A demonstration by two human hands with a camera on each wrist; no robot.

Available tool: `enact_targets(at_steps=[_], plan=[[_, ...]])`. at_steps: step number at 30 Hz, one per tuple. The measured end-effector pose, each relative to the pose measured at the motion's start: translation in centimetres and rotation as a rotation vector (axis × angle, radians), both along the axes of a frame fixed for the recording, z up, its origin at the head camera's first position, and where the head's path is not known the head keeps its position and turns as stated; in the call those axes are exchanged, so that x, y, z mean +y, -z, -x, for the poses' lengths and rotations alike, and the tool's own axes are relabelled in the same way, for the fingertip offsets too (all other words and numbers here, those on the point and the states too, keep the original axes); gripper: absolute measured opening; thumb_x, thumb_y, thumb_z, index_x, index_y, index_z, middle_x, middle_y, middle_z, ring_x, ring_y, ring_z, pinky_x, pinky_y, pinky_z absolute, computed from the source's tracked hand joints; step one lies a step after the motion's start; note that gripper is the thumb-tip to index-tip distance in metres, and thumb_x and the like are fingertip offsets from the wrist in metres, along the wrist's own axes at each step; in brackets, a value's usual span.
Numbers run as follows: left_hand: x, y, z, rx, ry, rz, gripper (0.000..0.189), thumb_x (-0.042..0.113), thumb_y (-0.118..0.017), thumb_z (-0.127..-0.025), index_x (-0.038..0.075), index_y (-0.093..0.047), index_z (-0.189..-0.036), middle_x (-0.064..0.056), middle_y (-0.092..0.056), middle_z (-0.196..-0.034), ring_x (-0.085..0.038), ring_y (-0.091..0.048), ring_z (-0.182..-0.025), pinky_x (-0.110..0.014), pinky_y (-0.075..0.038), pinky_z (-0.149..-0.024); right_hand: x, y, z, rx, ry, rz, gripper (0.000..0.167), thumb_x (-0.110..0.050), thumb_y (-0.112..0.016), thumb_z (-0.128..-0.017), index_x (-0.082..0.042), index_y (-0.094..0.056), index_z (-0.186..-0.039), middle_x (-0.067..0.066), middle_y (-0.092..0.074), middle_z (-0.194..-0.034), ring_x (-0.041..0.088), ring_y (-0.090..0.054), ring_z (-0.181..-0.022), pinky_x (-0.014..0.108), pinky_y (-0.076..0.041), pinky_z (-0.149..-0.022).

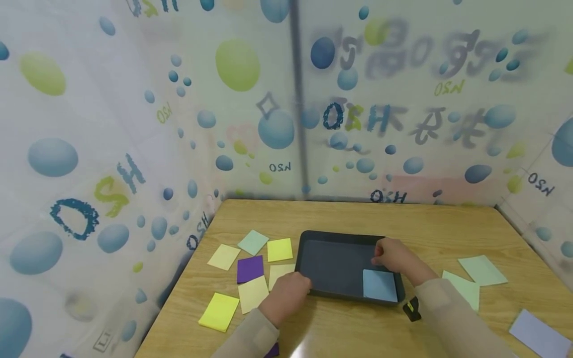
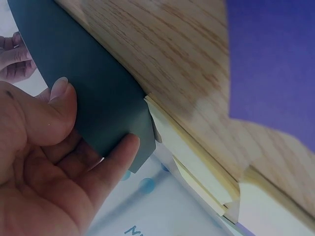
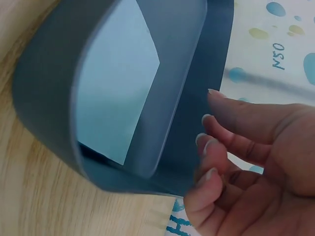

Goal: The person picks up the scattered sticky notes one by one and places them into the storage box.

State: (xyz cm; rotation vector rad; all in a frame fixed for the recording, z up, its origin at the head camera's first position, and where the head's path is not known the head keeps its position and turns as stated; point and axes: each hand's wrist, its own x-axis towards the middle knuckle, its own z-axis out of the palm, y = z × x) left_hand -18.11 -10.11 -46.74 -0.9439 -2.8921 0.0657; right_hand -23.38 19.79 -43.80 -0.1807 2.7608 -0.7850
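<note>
A dark grey rectangular tray (image 1: 331,263) stands on the wooden table. My left hand (image 1: 288,293) grips its near left corner; in the left wrist view the thumb lies at the rim and a finger against the dark outer wall (image 2: 98,83). A light blue sticky note pad (image 1: 379,285) lies flat in the tray's near right corner. Just beyond it, my right hand (image 1: 396,256) hovers over the tray's right side. In the right wrist view its fingers (image 3: 216,157) are loosely curled with nothing between them, beside the tray wall.
Left of the tray lie several yellow and cream sticky pads (image 1: 218,312), a purple one (image 1: 249,269) and a pale green one (image 1: 253,242). Pale green pads (image 1: 483,270) and a lilac one (image 1: 540,334) lie at the right. A small black-and-yellow object (image 1: 412,309) sits by the right wrist.
</note>
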Motion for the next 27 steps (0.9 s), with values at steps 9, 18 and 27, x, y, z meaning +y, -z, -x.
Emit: enact_targets(at_steps=[9,18,27], plan=[[0.0,0.0,0.1,0.004,0.004,-0.008,0.017,0.006,-0.070,-0.090,0.017,-0.075,-0.078,0.002,-0.071,-0.073,-0.011,-0.065,-0.066,-0.027,-0.054,-0.055,0.0,0.0,-0.5,0.044,0.018,0.007,0.012,-0.011,-0.069,-0.094,-0.001,-0.062,-0.093,0.008,-0.062,-0.088,0.019,-0.055,-0.073,0.032,-0.047,-0.061],[0.0,0.1,0.0,0.025,0.006,-0.003,0.016,0.007,-0.071,-0.089,0.018,-0.076,-0.078,0.002,-0.071,-0.072,-0.011,-0.065,-0.064,-0.026,-0.052,-0.052,1.3,0.4,-1.1,0.059,0.045,0.049,0.013,-0.009,-0.069,-0.094,0.001,-0.062,-0.098,0.012,-0.063,-0.093,0.021,-0.057,-0.080,0.035,-0.050,-0.067],[0.0,0.1,0.0,0.009,0.005,0.003,0.016,0.006,-0.071,-0.089,0.018,-0.075,-0.079,0.002,-0.070,-0.073,-0.011,-0.065,-0.065,-0.027,-0.053,-0.054,3.2,1.1,-1.8,0.066,0.091,0.048,0.015,-0.013,-0.068,-0.095,0.000,-0.062,-0.098,0.010,-0.062,-0.091,0.021,-0.055,-0.079,0.034,-0.048,-0.065]])
